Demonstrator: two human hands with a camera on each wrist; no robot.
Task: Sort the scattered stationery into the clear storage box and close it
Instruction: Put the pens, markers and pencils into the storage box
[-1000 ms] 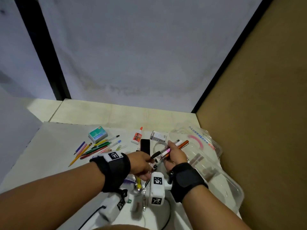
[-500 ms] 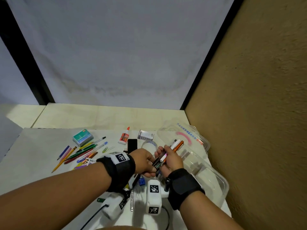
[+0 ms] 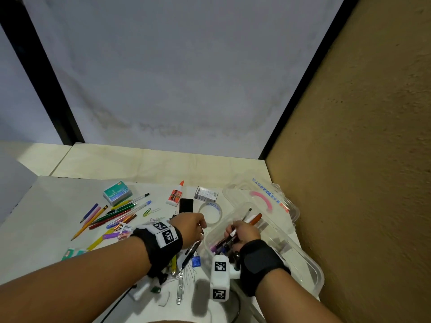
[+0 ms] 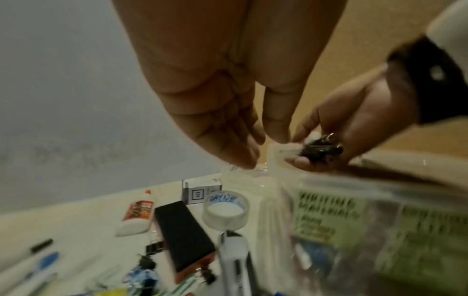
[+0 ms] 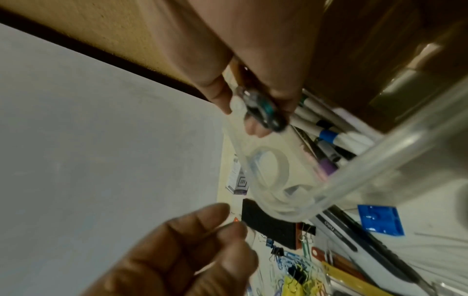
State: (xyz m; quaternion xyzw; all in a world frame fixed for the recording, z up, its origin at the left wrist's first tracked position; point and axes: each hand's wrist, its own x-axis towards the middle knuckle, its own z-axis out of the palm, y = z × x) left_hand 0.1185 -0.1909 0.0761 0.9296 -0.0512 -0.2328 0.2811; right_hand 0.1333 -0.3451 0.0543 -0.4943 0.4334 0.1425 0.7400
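Observation:
The clear storage box stands open at the table's right, against the brown wall. Several markers lie inside it. My right hand is over the box's near-left end and grips a bundle of pens, orange, white and black, with their lower ends down in the box. In the right wrist view the right hand's fingers curl round the dark pen ends. My left hand hovers just left of the box rim, fingers relaxed and pointing down, holding nothing that I can see. The lid lies behind the box.
Left of the box lie a tape roll, a black block, a glue bottle, a small white carton, a green staples box, pencils and pens, a cutter and binder clips.
My right hand has carried the pen bundle right and down into the box. My left hand has come off the bundle and now hangs apart beside the rim.

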